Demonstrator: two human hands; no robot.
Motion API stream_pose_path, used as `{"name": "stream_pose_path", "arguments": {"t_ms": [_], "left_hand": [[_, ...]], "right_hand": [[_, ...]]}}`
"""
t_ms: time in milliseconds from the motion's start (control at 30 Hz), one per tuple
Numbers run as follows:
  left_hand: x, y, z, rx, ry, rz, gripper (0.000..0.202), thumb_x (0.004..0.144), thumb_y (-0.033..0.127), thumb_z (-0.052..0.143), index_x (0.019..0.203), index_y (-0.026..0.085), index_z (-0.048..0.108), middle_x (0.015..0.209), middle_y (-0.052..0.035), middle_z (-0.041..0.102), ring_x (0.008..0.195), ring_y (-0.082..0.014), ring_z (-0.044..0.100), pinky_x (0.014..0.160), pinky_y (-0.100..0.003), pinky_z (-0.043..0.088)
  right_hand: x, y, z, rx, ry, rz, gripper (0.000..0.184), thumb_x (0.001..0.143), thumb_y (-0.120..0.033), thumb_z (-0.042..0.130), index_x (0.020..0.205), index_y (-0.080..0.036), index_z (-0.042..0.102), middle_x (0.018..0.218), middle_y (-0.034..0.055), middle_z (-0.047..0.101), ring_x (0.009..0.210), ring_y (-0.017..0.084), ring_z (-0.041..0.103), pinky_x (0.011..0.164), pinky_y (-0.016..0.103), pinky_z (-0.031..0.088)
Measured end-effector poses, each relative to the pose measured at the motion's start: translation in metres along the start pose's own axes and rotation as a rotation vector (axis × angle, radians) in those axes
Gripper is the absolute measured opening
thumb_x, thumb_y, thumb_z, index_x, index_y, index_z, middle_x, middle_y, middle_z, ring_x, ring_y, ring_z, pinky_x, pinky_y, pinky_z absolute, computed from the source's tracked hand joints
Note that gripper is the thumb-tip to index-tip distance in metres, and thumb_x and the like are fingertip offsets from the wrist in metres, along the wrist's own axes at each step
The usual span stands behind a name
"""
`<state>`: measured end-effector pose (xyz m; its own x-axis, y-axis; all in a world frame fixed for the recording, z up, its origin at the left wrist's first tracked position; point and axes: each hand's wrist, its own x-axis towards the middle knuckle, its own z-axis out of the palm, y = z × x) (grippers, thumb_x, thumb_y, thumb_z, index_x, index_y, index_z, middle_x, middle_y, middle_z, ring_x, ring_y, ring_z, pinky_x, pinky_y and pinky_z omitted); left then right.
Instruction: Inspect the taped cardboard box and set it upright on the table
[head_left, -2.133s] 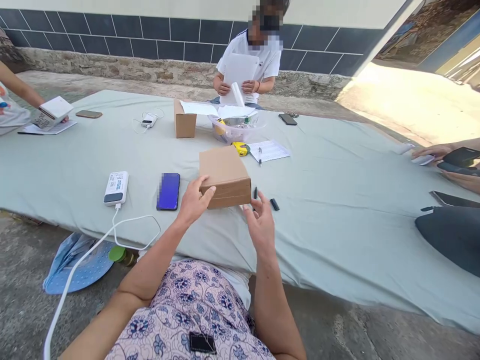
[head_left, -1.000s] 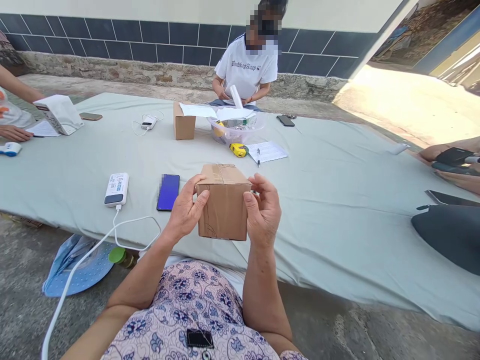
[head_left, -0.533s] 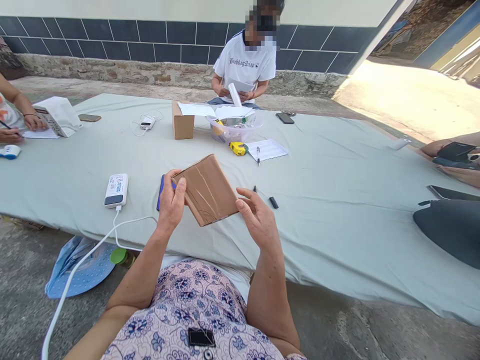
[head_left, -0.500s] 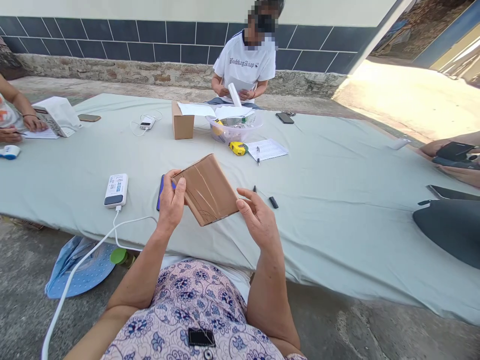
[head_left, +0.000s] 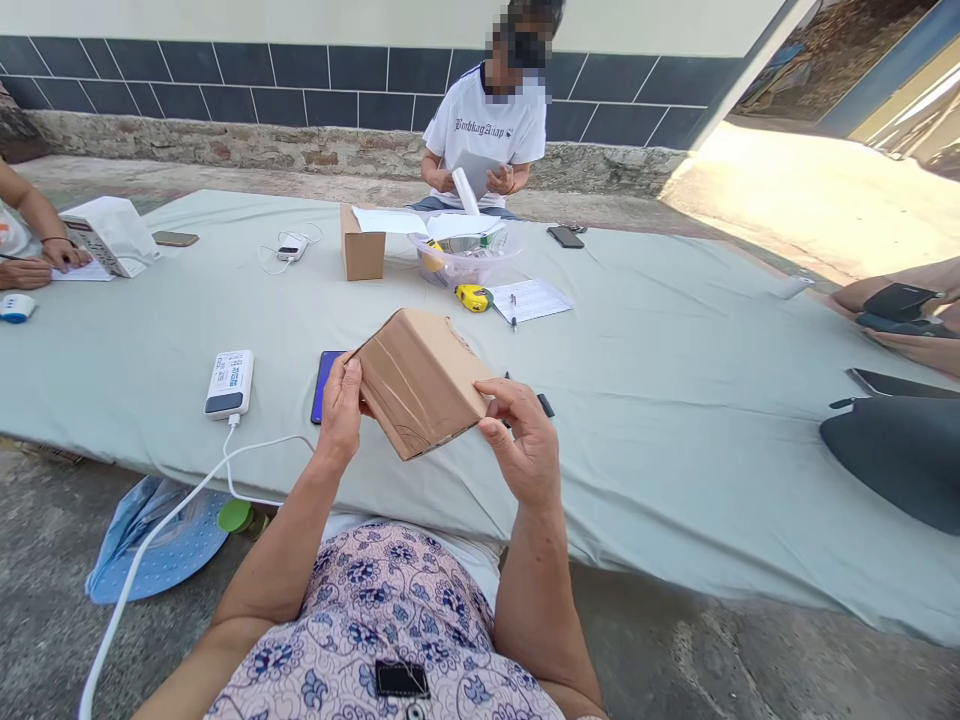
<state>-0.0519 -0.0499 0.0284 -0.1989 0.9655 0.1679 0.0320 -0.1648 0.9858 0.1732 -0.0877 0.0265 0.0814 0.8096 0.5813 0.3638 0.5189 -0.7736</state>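
A taped brown cardboard box is held tilted above the near edge of the grey-green mat. My left hand grips its left side with the thumb on the front face. My right hand holds its right corner with thumb and fingers. Behind the box, a phone with a blue screen lies on the mat, partly hidden by my left hand. A black pen cap lies just right of the box.
A white power bank with a trailing cable lies at left. Farther back stand a second brown box, a clear bowl, a yellow tape measure and a paper sheet. Other people sit across, at left and at right.
I lifted the box off the mat with both hands and turned it over. In the last half second my right hand closed on its right corner and the box tilted further.
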Motion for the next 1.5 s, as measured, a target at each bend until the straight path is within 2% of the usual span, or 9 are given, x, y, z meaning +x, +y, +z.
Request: {"name": "stream_pose_path", "arguments": {"t_ms": [67, 167, 267, 367, 567, 700, 1033, 1200, 1500], "left_hand": [[-0.001, 0.001, 0.0, -0.087, -0.007, -0.071, 0.052, 0.093, 0.072, 0.048, 0.115, 0.026, 0.057, 0.093, -0.0024, 0.061, 0.068, -0.0129, 0.056, 0.045, -0.021, 0.04], [-0.005, 0.004, 0.001, -0.136, -0.076, -0.025, 0.062, 0.09, 0.074, 0.053, 0.131, 0.029, 0.052, 0.123, -0.0077, 0.065, 0.091, -0.0173, 0.064, 0.061, -0.024, 0.053], [-0.009, 0.003, 0.002, -0.093, -0.223, 0.162, 0.097, 0.083, 0.079, 0.061, 0.159, 0.034, 0.022, 0.158, -0.0132, 0.048, 0.107, -0.0204, 0.063, 0.086, -0.034, 0.057], [-0.014, 0.002, 0.004, 0.089, -0.356, 0.306, 0.133, 0.067, 0.083, 0.074, 0.165, 0.036, -0.003, 0.171, -0.0189, 0.025, 0.118, -0.0269, 0.059, 0.103, -0.045, 0.05], [-0.019, 0.004, 0.008, 0.314, -0.491, 0.376, 0.144, 0.051, 0.078, 0.086, 0.165, 0.036, 0.01, 0.173, -0.0195, 0.017, 0.16, -0.0473, 0.013, 0.125, -0.067, 0.016], [-0.02, 0.003, 0.01, 0.217, -0.476, 0.322, 0.138, 0.052, 0.075, 0.089, 0.163, 0.037, 0.017, 0.173, -0.018, 0.014, 0.16, -0.0459, 0.011, 0.125, -0.066, 0.02], [-0.007, 0.003, 0.002, -0.189, -0.345, 0.157, 0.112, 0.062, 0.08, 0.079, 0.151, 0.035, 0.028, 0.162, -0.0145, 0.039, 0.141, -0.0351, 0.05, 0.101, -0.042, 0.054], [0.001, 0.0, -0.007, -0.328, -0.174, 0.049, 0.111, 0.061, 0.085, 0.073, 0.151, 0.035, 0.032, 0.157, -0.0131, 0.046, 0.131, -0.0324, 0.058, 0.085, -0.036, 0.058], [0.001, -0.003, -0.004, -0.679, -0.164, -0.199, 0.078, 0.071, 0.076, 0.075, 0.132, 0.029, 0.062, 0.139, -0.0078, 0.066, 0.131, -0.0342, 0.059, 0.09, -0.038, 0.057]], "right_hand": [[0.001, -0.002, -0.001, 0.009, 0.022, 0.001, 0.049, 0.089, -0.068, 0.065, 0.111, -0.025, 0.075, 0.11, 0.009, 0.069, 0.073, 0.017, 0.058, 0.078, 0.039, 0.057], [0.001, -0.005, -0.002, 0.018, 0.119, 0.044, 0.051, 0.089, -0.07, 0.062, 0.107, -0.024, 0.075, 0.105, 0.0082, 0.071, 0.07, 0.016, 0.057, 0.07, 0.035, 0.055], [0.0, -0.007, -0.003, 0.062, 0.248, 0.115, 0.049, 0.093, -0.068, 0.057, 0.1, -0.022, 0.074, 0.087, 0.004, 0.068, 0.064, 0.015, 0.053, 0.062, 0.031, 0.049], [-0.001, -0.008, -0.006, 0.054, 0.369, 0.135, 0.047, 0.095, -0.065, 0.055, 0.089, -0.021, 0.072, 0.07, -0.0004, 0.059, 0.06, 0.014, 0.049, 0.059, 0.029, 0.043], [-0.002, -0.009, -0.007, -0.041, 0.395, 0.189, 0.048, 0.091, -0.068, 0.059, 0.085, -0.022, 0.071, 0.075, 0.0021, 0.065, 0.07, 0.018, 0.058, 0.066, 0.032, 0.046], [-0.002, -0.007, -0.004, -0.068, 0.359, 0.213, 0.051, 0.092, -0.069, 0.055, 0.081, -0.022, 0.069, 0.075, 0.0025, 0.066, 0.071, 0.019, 0.059, 0.065, 0.032, 0.045], [-0.001, -0.013, -0.001, 0.021, 0.183, 0.28, 0.04, 0.088, -0.062, 0.066, 0.089, -0.023, 0.078, 0.093, 0.005, 0.078, 0.085, 0.023, 0.067, 0.078, 0.036, 0.053], [-0.003, -0.011, -0.002, -0.008, 0.142, 0.239, 0.033, 0.092, -0.054, 0.065, 0.096, -0.024, 0.08, 0.1, 0.0054, 0.079, 0.095, 0.024, 0.068, 0.086, 0.038, 0.051], [-0.003, -0.002, -0.006, 0.224, 0.131, 0.059, 0.029, 0.095, -0.052, 0.065, 0.1, -0.028, 0.081, 0.102, 0.0048, 0.077, 0.098, 0.023, 0.069, 0.087, 0.037, 0.052]]}}
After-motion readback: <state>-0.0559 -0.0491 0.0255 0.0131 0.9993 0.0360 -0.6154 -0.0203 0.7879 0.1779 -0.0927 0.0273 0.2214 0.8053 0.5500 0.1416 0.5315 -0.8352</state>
